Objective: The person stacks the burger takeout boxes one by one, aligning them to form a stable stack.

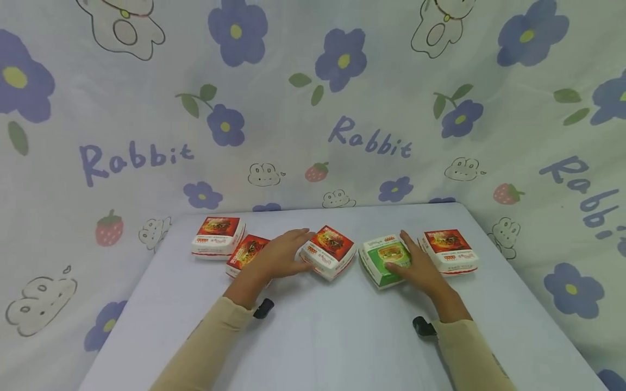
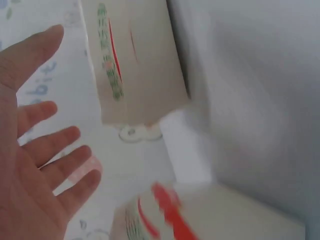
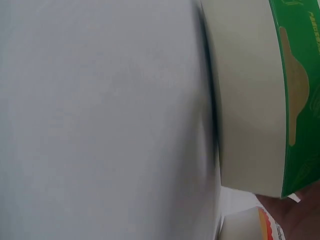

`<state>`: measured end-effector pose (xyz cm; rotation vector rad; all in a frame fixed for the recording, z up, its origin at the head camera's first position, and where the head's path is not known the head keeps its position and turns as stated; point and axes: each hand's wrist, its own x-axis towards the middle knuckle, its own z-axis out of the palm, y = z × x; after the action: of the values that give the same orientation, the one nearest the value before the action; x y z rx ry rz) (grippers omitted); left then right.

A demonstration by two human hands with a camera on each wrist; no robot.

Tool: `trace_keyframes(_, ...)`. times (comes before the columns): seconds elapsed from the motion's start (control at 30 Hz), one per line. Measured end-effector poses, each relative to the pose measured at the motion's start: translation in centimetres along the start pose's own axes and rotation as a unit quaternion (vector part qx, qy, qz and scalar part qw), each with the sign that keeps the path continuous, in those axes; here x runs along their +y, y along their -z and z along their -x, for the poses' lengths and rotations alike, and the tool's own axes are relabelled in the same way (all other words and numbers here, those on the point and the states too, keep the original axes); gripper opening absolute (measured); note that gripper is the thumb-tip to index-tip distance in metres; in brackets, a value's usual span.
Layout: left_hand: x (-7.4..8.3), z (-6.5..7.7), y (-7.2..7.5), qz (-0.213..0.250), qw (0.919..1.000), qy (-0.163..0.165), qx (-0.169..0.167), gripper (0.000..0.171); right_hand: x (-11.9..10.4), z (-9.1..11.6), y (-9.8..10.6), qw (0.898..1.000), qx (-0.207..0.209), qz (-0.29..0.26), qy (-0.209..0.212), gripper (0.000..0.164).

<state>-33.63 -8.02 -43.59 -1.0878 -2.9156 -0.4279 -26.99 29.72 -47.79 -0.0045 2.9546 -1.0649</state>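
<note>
My left hand (image 1: 281,255) has its fingers spread at the left side of a red-and-white burger box (image 1: 329,252) in the middle. In the left wrist view, a gap separates the left fingers (image 2: 65,145) from the white box side (image 2: 142,70). My right hand (image 1: 418,266) grips the right part of a green-and-white burger box (image 1: 383,260), thumb at the front and fingers along the far right side. The right wrist view has the green box (image 3: 250,100) close up, with the fingers mostly hidden behind it.
Two red-and-white burger boxes stand on the left, one farther back (image 1: 217,237) and one partly behind the left hand (image 1: 246,252). Another red-and-white burger box (image 1: 450,251) sits right of the right hand. A patterned curtain (image 1: 293,108) hangs behind the white table (image 1: 337,336).
</note>
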Motion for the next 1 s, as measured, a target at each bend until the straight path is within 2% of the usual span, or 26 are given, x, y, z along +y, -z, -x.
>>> trace_keyframes(0.13,0.8,-1.1,-1.2,0.04,0.998,-0.019,-0.045,0.097,0.4,0.2,0.2,1.0,0.007,0.021,0.0,0.111)
trace_keyframes(0.2,0.9,-1.4,-1.9,0.044,0.997,-0.02,-0.06,0.1,0.5,0.0,0.3,0.999,0.014,0.029,0.005,0.108)
trace_keyframes(0.3,0.7,-1.7,-2.9,0.051,0.9967,-0.014,-0.061,0.103,0.6,-0.3,0.3,1.0,0.012,0.025,0.012,0.106)
trace_keyframes(0.4,0.5,-1.5,-3.5,0.055,0.997,0.006,-0.055,0.103,0.6,-0.6,0.4,1.0,-0.002,-0.002,0.018,0.103)
trace_keyframes(0.53,0.1,-0.8,-3.6,0.073,0.9949,0.043,-0.054,0.102,0.8,-0.8,0.4,0.997,-0.029,-0.044,0.048,0.087)
trace_keyframes(0.67,-0.5,0.6,-3.2,0.061,0.9925,0.094,-0.048,0.104,0.7,-1.2,0.1,0.994,-0.056,-0.072,0.066,0.075)
trace_keyframes(0.77,-1.0,1.6,-2.8,0.044,0.9903,0.127,-0.037,0.106,0.6,-1.8,-0.3,0.991,-0.061,-0.091,0.073,0.074)
trace_keyframes(0.9,-1.6,2.6,-2.2,0.035,0.9888,0.144,-0.018,0.106,0.1,-2.6,-0.7,0.986,-0.051,-0.123,0.098,0.079)
trace_keyframes(1.0,-2.0,3.5,-1.8,0.029,0.9877,0.153,-0.017,0.104,-0.3,-3.0,-0.9,0.988,-0.024,-0.128,0.08,0.084)
